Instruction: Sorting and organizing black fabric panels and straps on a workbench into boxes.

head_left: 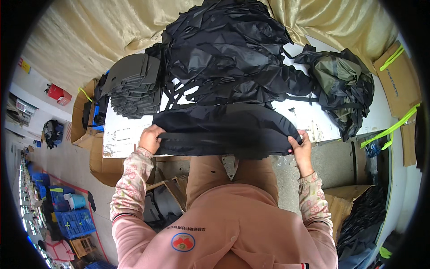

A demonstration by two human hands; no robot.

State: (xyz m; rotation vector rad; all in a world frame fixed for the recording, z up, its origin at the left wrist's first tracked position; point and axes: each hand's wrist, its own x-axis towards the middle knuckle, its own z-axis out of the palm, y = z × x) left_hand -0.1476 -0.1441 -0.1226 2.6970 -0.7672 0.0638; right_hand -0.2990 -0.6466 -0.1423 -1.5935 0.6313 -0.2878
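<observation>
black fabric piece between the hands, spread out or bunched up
Spread out: the black fabric piece stretches wide across the near side of the white table, left hand gripping one end, right hand the other.

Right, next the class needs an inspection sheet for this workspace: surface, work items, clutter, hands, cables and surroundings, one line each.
Surface: white table, marked near its front left, largely covered.
Work items: black fabric piece, stretched between both hands.
Clutter: black fabric heap behind; stack of dark panels at left; green-and-black bundle at right.
Hands: left hand grips the piece's left end; right hand its right end.
Cables: nothing seen.
Surroundings: gold curtain behind; cardboard box at right; blue crate at lower left.
</observation>
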